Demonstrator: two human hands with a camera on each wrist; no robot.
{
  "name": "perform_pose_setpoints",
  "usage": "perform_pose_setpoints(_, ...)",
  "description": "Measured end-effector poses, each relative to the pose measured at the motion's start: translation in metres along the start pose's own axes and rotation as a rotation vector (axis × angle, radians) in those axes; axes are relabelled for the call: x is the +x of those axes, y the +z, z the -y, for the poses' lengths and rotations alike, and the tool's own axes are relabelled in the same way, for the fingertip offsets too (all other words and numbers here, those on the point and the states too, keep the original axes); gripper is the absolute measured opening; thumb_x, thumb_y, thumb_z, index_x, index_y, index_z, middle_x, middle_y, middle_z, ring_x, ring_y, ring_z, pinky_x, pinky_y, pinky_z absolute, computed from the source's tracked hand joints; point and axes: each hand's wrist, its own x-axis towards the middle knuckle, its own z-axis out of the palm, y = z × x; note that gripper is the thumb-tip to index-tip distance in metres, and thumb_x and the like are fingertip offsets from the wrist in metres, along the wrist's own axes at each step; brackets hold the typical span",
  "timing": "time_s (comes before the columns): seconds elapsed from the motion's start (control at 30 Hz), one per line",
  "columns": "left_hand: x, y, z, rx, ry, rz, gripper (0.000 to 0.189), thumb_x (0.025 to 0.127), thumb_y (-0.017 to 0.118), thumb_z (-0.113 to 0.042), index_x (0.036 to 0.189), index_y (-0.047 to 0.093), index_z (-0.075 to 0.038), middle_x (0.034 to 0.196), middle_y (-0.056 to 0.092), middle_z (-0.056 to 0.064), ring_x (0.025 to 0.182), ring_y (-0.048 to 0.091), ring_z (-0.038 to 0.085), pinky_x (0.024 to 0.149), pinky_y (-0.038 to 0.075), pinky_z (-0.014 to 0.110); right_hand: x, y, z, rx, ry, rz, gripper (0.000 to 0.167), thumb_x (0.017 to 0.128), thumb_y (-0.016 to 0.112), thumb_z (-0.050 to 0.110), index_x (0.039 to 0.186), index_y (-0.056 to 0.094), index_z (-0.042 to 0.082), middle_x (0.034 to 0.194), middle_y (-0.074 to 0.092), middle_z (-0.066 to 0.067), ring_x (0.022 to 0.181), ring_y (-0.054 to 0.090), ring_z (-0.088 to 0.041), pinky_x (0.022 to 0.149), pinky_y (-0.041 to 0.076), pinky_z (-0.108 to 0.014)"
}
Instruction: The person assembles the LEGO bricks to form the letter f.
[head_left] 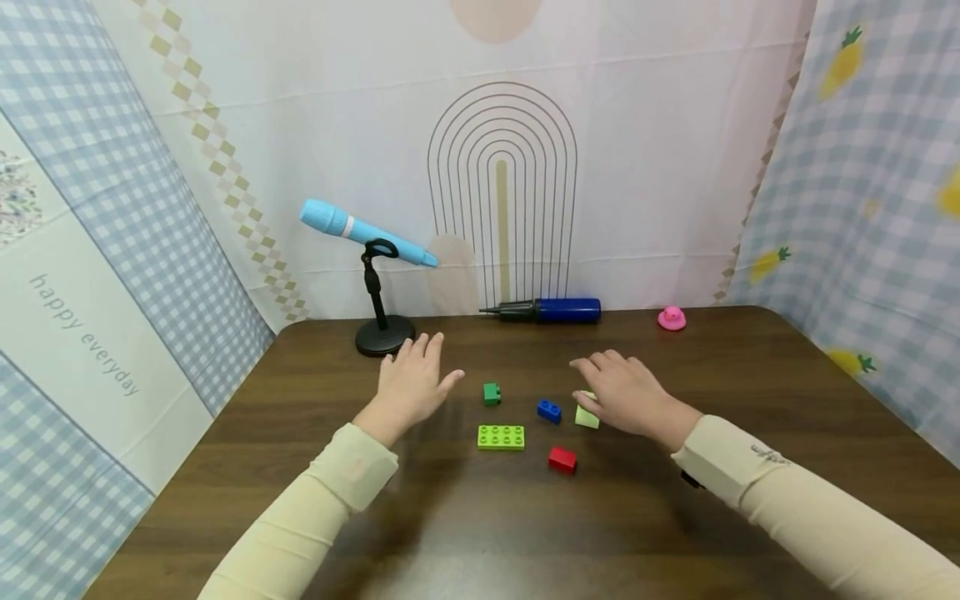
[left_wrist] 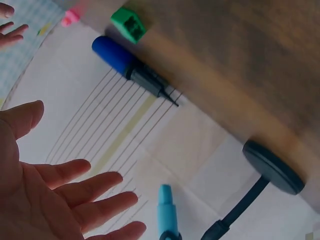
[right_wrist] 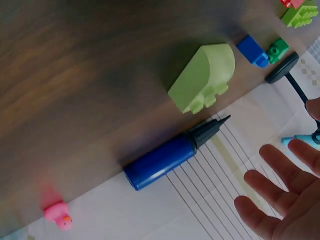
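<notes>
My left hand hovers over the table with fingers spread, left of a small green brick. My right hand is stretched out palm down with nothing in it, partly covering a pale green curved brick in the head view. That brick shows whole in the right wrist view, its studs along one side. Between the hands lie a blue brick, a lime green eight-stud brick and a red brick. In the left wrist view the fingers hold nothing.
At the back left, a light blue microphone leans in a black stand. A blue hand pump lies along the table's far edge, and a pink rubber duck sits at the back right. Cloth hangs behind and at both sides.
</notes>
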Motion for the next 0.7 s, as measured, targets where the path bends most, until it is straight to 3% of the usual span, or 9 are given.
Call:
perform_pose_setpoints(0.2, 0.003, 0.015, -0.010, 0.033, 0.028, 0.040, 0.059, 0.087, 0.042, -0.048, 0.127, 0.040, -0.005, 0.119, 0.048, 0.014, 0.109, 0.044, 0.029, 0.084, 0.035, 0.046, 0.007, 0.013, 0.005, 0.051, -0.048, 0.091, 0.040, 0.082, 0.058, 0.031, 0.112, 0.055, 0.004, 0.101, 0.056, -0.011, 0.092, 0.051, -0.027, 0.072, 0.044, -0.042)
perform_pose_setpoints(0.37, 0.012, 0.025, -0.019, 0.047, 0.041, 0.062, 0.050, 0.087, 0.045, -0.046, 0.114, 0.048, -0.004, 0.102, 0.055, 0.011, 0.093, 0.053, 0.028, 0.075, 0.040, 0.043, 0.012, 0.022, 0.006, 0.085, -0.102, 0.106, 0.034, 0.078, 0.063, 0.024, 0.105, 0.057, 0.003, 0.094, 0.057, -0.010, 0.087, 0.053, -0.025, 0.069, 0.045, -0.038)
perform_pose_setpoints(0.57, 0.026, 0.035, -0.027, -0.019, 0.077, 0.106, 0.027, 0.084, 0.056, -0.029, 0.102, 0.057, -0.008, 0.090, 0.058, 0.005, 0.080, 0.056, 0.021, 0.060, 0.044, 0.037, 0.018, 0.028, 0.009, 0.142, -0.143, 0.149, 0.028, 0.076, 0.067, 0.015, 0.101, 0.059, 0.005, 0.091, 0.057, -0.007, 0.084, 0.052, -0.022, 0.067, 0.045, -0.036)
perform_pose_setpoints(0.7, 0.035, 0.041, -0.031, -0.078, 0.081, 0.163, 0.007, 0.082, 0.056, -0.016, 0.081, 0.059, -0.010, 0.067, 0.048, -0.002, 0.060, 0.045, 0.012, 0.048, 0.034, 0.029, 0.022, 0.030, 0.012, 0.151, -0.180, 0.170, 0.026, 0.075, 0.066, 0.011, 0.099, 0.060, 0.007, 0.089, 0.056, -0.006, 0.082, 0.052, -0.022, 0.066, 0.045, -0.037)
